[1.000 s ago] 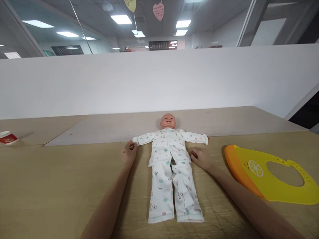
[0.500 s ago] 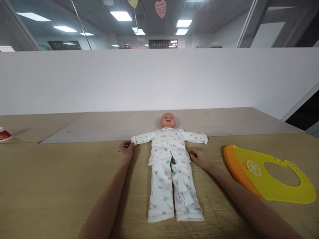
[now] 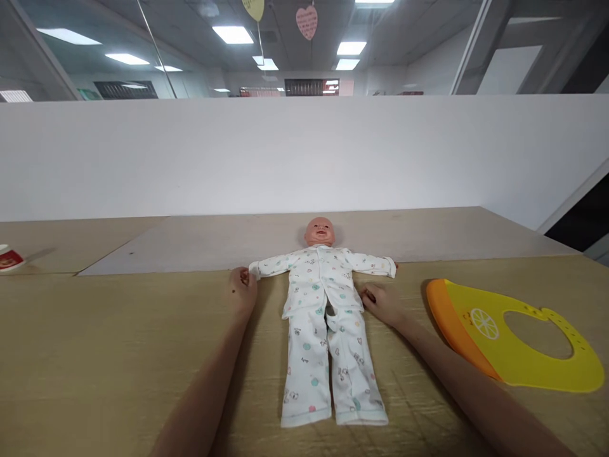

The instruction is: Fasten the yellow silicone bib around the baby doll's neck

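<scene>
A baby doll lies on its back with its arms spread, its head toward the wall. It wears a white patterned pajama top and matching pants, which have a gap at the crotch. My left hand is curled at the cuff of the sleeve on the left; what its fingers enclose is hidden. On the other side, my right hand rests in a loose fist against the table, close beside the top's lower edge. Nothing shows inside it.
To the right lies a yellow bib with an orange pocket and a neck opening. A red and white container is partly visible at the far left. Behind the wooden table stands a white wall with glass above.
My left hand has turned slightly, its fingers curling in more beside the cuff. The right hand stays by the top's edge, and the doll has not visibly moved.
</scene>
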A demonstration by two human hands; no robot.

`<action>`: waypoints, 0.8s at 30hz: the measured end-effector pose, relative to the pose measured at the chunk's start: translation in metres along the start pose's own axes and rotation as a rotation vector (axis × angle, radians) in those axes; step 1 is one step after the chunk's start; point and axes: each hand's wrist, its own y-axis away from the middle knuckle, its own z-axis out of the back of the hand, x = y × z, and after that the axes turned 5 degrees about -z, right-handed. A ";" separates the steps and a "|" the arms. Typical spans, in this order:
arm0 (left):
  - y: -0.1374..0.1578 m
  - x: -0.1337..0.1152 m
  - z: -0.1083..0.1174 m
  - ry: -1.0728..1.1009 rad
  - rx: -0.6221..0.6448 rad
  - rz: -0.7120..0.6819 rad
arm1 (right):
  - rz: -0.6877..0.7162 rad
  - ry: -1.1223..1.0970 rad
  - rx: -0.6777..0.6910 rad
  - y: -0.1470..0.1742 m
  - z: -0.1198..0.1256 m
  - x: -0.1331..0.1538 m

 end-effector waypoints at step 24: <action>0.025 -0.021 -0.005 -0.258 0.351 -0.789 | 0.013 0.046 -0.016 -0.002 -0.007 -0.009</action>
